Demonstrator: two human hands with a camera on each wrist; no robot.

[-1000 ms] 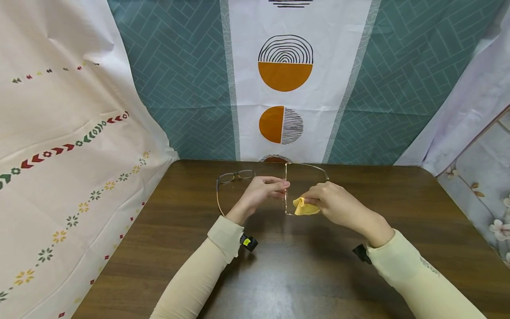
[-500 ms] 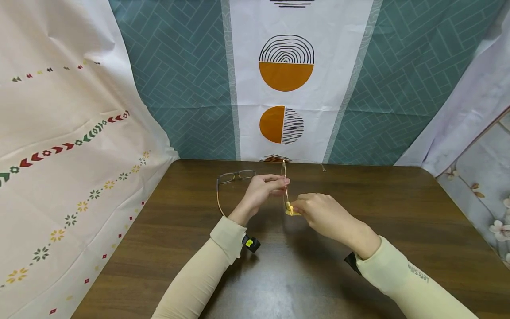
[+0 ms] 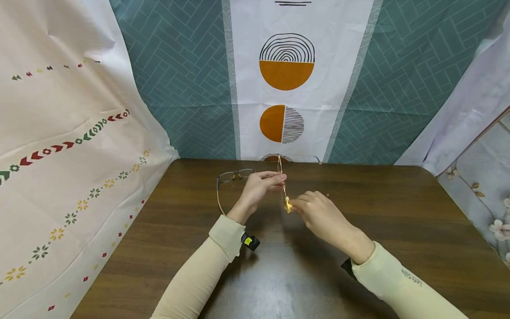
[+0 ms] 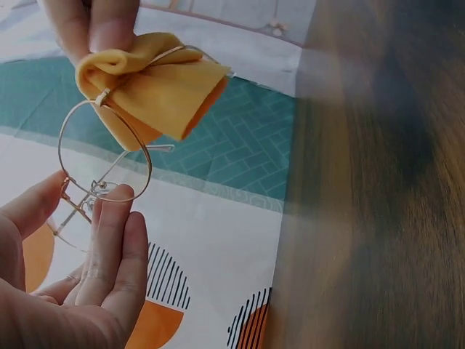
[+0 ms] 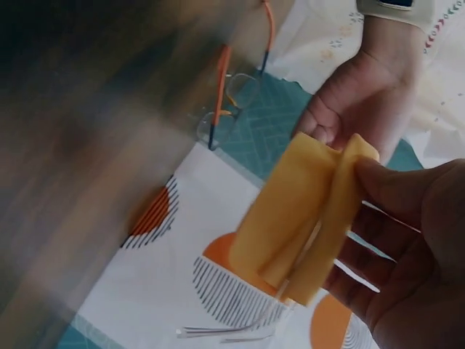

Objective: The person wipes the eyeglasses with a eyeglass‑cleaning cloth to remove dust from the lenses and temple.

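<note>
Gold wire-rimmed glasses [image 3: 280, 165] hang above the table, the left hand [image 3: 256, 190] pinching them near the bridge between thumb and fingers. In the left wrist view, one round rim stands above those fingertips. The right hand [image 3: 322, 217] pinches a folded yellow cloth [image 3: 288, 207] at the near end of the frame. Seen from the left wrist, the cloth [image 4: 167, 94] wraps a temple arm close to its hinge. In the right wrist view, the thumb presses on the cloth [image 5: 305, 218], and the temple arm's thin tip pokes out below. The cloth hides most of that arm.
A second pair of glasses [image 3: 227, 177], with a dark frame and orange-brown temple arms, lies on the wooden table [image 3: 179, 208] left of the left hand. Patterned curtains [image 3: 191, 88] hang behind and along both sides. Each wrist wears a black camera.
The right hand has moved left with the cloth, from along the temple arm to its hinge end. The glasses have turned, their far temple arm swinging up and left. The left hand keeps its pinch.
</note>
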